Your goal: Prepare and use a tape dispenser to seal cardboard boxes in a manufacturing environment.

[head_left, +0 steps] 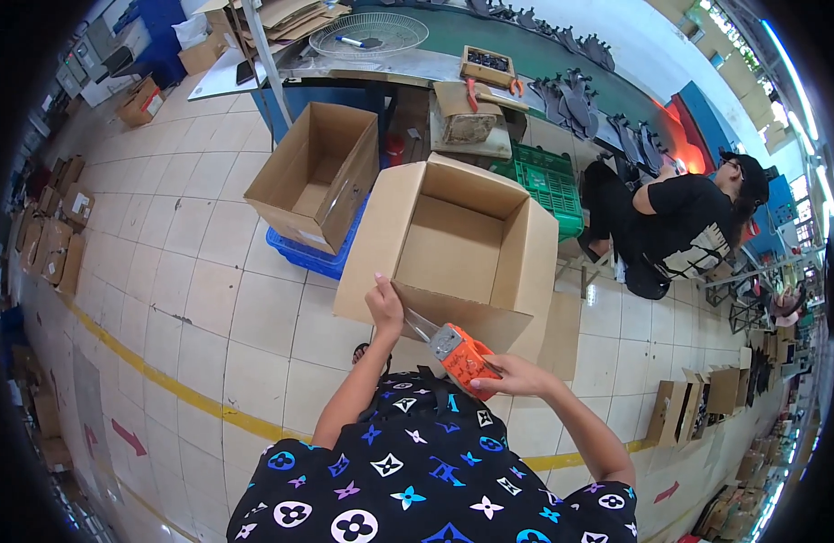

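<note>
An orange tape dispenser (468, 360) with a grey head is in my right hand (516, 376), fingers wrapped round its lower end. From its head a short strip of clear tape (421, 324) runs to my left hand (384, 306), whose fingers are closed at its end. My left hand is at the near left corner of an open cardboard box (453, 240), by its flap; whether it also touches the flap, I cannot tell. The box's flaps are spread outward, and its brown bottom shows bare.
Beside it, another open cardboard box (299, 185) rests on a blue crate (308, 257). A green crate (545, 187) stands behind to the right. A co-worker (684, 213) in black sits at the green conveyor (489, 50). On the bench are a fan grille (370, 36) and red-handled pliers (472, 94).
</note>
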The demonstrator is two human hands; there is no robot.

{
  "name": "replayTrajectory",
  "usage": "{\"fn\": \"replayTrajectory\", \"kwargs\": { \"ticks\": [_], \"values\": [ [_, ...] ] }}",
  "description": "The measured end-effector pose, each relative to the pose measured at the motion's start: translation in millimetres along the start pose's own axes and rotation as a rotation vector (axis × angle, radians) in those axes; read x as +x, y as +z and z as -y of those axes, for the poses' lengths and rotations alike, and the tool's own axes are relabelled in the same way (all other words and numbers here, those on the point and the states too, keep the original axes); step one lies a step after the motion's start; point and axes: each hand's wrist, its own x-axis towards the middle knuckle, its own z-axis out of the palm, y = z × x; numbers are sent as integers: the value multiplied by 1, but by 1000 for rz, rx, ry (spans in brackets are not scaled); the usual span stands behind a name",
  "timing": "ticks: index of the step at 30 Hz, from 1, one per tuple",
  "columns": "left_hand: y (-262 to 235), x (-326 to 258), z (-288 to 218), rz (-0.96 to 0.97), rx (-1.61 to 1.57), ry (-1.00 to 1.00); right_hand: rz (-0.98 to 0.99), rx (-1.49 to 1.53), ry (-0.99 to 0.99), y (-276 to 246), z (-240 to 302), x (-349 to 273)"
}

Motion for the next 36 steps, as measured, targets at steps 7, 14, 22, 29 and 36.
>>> {"fn": "replayTrajectory", "kwargs": {
  "ticks": [7,14,22,29,36],
  "values": [
    [-3,0,-1,8,9,-16,-44,-132,-155,-7,9,-2],
    [1,0,0,23,-1,-11,-105,-421,-173,-5,10,-9],
    [0,4,1,-1,1,-5,-170,-477,-114,-4,22,-30],
    [2,2,2,20,-20,3,-144,-563,-39,-21,12,-71],
    [2,4,9,15,3,15,-201,-656,-102,-38,-11,-92]
  ]
}}
